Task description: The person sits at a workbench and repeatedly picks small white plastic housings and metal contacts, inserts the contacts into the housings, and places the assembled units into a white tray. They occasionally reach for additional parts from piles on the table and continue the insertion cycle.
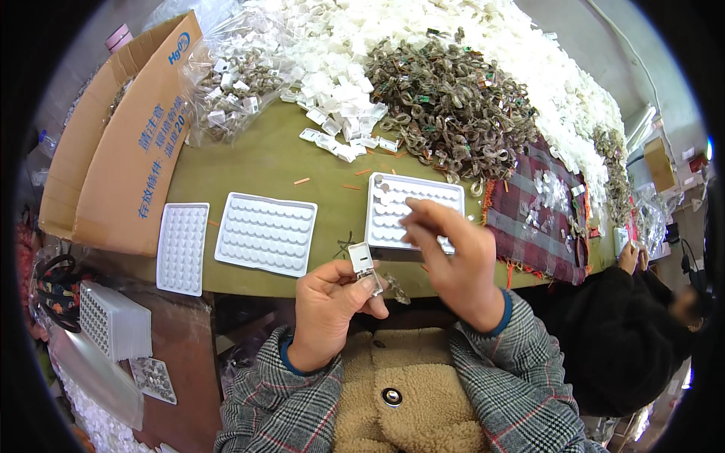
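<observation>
Small white case (362, 258): just below the centre of my remote view, at six o'clock, lid hinged up.
Left hand (325, 306): at seven o'clock, thumb and fingers closed on the case's lower part.
White tray (442, 198): near the centre, toward two o'clock, with scalloped rows and small round discs (384, 199) at its left end.
Right hand (462, 260): at four o'clock, fingers bent, tips over the tray; I cannot tell whether they pinch anything.
Coiled cables (453, 106): a dark heap at one o'clock.
White plastic pieces (332, 83): piled at twelve o'clock.
Two other trays (266, 235): at nine o'clock, on the green tabletop (332, 185).
Checked cloth (521, 208): at three o'clock.
</observation>
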`<action>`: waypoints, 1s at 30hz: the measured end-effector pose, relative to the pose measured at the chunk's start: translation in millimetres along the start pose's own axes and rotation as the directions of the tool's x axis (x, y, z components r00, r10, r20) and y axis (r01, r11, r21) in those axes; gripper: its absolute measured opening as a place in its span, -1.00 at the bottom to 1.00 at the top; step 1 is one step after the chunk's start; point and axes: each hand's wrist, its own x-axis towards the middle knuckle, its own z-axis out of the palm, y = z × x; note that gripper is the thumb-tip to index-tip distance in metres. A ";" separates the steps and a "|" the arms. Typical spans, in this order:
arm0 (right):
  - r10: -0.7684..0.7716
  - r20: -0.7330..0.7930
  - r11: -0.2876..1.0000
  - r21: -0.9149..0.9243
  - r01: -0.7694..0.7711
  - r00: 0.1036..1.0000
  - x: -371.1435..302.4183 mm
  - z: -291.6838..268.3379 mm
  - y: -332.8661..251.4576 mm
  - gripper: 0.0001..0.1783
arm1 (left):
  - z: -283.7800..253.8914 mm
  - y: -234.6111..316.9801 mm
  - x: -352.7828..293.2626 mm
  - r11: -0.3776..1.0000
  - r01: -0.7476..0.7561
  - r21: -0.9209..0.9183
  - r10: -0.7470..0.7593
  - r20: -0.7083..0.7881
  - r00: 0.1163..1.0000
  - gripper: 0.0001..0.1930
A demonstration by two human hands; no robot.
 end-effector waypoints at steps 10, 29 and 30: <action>-0.226 0.211 0.899 -0.330 0.287 0.951 22.9 25.5 38.8 -0.69 | -10.7 0.7 11.5 0.997 -0.055 -0.053 0.058 0.069 0.996 -0.73; -0.235 0.235 0.972 0.055 0.228 0.943 -58.5 -26.5 2.2 -0.83 | 17.4 -29.3 -20.6 0.935 0.269 -0.231 -0.228 0.190 0.955 -0.79; -0.229 0.268 0.973 0.081 0.215 0.936 -61.3 -32.3 4.6 -0.83 | 19.7 -32.4 -23.7 0.935 0.285 -0.213 -0.244 0.198 0.949 -0.79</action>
